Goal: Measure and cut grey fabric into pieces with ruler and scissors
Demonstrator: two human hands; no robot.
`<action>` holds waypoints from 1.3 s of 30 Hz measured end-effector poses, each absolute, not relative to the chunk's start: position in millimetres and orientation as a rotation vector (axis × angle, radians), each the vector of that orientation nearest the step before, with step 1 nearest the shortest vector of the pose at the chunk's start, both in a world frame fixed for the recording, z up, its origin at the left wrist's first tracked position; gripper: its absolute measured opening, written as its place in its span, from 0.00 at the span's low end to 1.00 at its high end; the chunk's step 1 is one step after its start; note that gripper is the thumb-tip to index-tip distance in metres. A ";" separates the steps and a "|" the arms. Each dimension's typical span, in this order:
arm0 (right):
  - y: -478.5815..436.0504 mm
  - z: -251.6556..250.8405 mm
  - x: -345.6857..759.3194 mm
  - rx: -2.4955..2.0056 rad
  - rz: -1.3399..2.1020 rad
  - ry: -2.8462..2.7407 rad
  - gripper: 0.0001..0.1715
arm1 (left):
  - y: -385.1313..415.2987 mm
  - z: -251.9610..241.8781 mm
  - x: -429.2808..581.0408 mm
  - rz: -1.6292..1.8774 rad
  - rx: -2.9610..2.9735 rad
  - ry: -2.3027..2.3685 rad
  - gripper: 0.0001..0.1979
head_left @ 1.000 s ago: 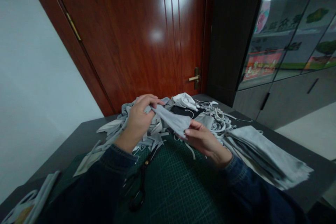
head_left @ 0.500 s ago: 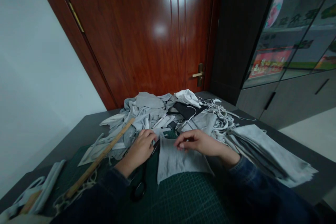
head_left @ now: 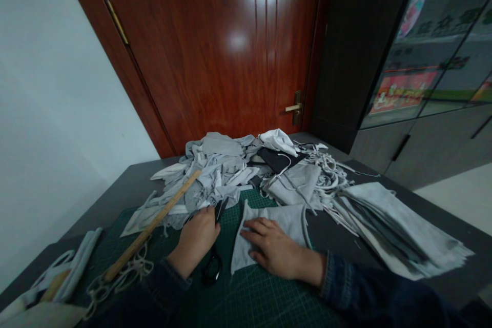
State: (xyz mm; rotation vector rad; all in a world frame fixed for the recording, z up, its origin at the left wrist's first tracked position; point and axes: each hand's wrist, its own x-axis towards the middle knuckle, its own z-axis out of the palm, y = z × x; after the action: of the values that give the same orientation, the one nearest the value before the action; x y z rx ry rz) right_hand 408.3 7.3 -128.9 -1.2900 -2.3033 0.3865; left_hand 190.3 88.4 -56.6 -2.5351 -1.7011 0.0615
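Observation:
My right hand lies flat on a grey fabric piece with a bound edge, pressing it to the green cutting mat. My left hand is closed around black-handled scissors, near the blades, beside that fabric. The scissors' finger loops point toward me on the mat. A wooden ruler lies slanted to the left of my left hand, its far end on a heap of grey fabric scraps.
A stack of grey fabric strips lies at right, with tangled white cords and a black fabric piece behind. Looped cord and folded grey strips sit at lower left. A dark table edge borders the mat; a wooden door stands beyond.
The grey fabric piece held up between my hands now lies flat on the mat under my right hand. My left hand has moved onto the scissors, and a ruler now shows on the mat.

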 end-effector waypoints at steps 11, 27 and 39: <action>32.7 -104.4 422.7 -1.389 0.322 -2.297 0.17 | 50.5 -90.1 217.5 -0.151 -2.906 -1.187 0.21; 52.3 -141.5 386.7 -1.091 0.006 -2.440 0.24 | 69.3 -118.5 183.0 -0.427 -2.612 -1.116 0.21; 23.4 -130.7 423.4 -1.094 0.305 -2.498 0.33 | 50.1 -92.1 197.0 -0.291 -2.850 -0.887 0.13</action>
State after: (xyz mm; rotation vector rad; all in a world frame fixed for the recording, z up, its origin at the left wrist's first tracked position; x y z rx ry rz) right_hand 423.4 23.4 -130.7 -1.0943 -2.4976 0.3048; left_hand 197.0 50.1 -92.1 -2.8496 -0.8871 -0.2913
